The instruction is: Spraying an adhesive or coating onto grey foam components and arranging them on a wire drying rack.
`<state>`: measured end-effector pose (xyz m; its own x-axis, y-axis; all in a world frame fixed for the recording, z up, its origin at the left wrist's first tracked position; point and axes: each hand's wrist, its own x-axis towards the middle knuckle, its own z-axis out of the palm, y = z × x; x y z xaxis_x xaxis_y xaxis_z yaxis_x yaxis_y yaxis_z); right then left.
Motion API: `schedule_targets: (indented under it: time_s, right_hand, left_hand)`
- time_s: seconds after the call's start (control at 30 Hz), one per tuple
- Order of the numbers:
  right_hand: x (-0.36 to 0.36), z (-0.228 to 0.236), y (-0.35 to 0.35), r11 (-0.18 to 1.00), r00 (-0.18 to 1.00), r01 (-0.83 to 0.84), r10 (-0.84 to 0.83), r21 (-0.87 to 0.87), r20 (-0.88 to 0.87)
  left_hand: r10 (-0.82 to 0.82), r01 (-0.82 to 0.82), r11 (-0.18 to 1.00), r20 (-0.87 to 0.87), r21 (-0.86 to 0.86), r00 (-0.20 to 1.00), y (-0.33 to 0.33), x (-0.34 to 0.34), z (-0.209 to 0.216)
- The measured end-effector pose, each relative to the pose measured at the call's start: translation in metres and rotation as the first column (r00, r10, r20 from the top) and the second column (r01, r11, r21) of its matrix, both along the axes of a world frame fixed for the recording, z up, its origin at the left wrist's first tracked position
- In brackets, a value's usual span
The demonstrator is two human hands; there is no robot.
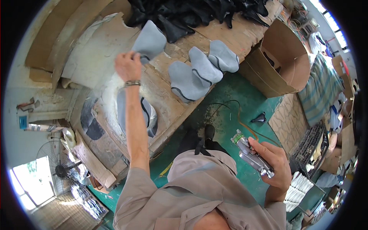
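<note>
My left hand (128, 67) reaches over the table, its fingers closed on the near edge of a grey saddle-shaped piece (150, 40) with dark trim. Below that arm another grey piece (147, 111) with a black edge lies on a whitish patch of the table, partly hidden by the forearm. My right hand (273, 161) is wrapped round a metal spray gun (251, 153) with a green ring, held out over the floor to the right. Several like grey pieces (188, 82) rest in an overlapping row along the table's right edge.
Black glossy pieces (180, 19) are heaped at the table's far side. A cardboard box (264, 69) stands right of the table. A hose (241, 120) and a small black saddle-shaped thing (259, 117) lie on the green floor. At left stands a fan (61, 170).
</note>
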<state>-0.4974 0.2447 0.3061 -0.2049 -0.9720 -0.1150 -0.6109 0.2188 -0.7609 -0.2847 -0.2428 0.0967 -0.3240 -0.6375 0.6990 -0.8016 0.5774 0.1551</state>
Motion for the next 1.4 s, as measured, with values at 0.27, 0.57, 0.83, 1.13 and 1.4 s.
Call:
schedule_targets:
  time_s: [0.27, 0.57, 0.83, 1.13, 1.4]
  right_hand:
    - [0.006, 0.001, -0.007, 0.999, 1.000, 0.019, -0.019, 0.032, -0.019]
    - [0.002, 0.011, -0.009, 0.982, 0.984, -0.172, 0.175, -0.072, 0.038]
    - [-0.004, 0.011, -0.020, 0.923, 0.929, -0.362, 0.368, -0.133, 0.029]
    - [0.015, 0.030, -0.020, 0.838, 0.869, -0.491, 0.451, -0.238, -0.203]
    - [0.110, 0.050, 0.007, 0.986, 0.976, -0.125, 0.103, -0.109, -0.190]
  left_hand:
    - [0.203, -0.185, 0.564, 0.082, 0.805, 0.976, 0.008, -0.045, -0.191]
    - [0.153, 0.591, 0.624, -0.821, 0.512, 0.550, 0.153, 0.021, -0.180]
    - [0.457, 0.546, 0.229, -0.584, 0.806, 0.671, 0.360, 0.157, -0.206]
    - [0.372, -0.227, -0.313, 0.339, 0.922, 0.864, 0.631, 0.370, -0.343]
    - [0.565, 0.090, -0.287, 0.092, 0.954, 0.820, 0.686, 0.396, -0.364]
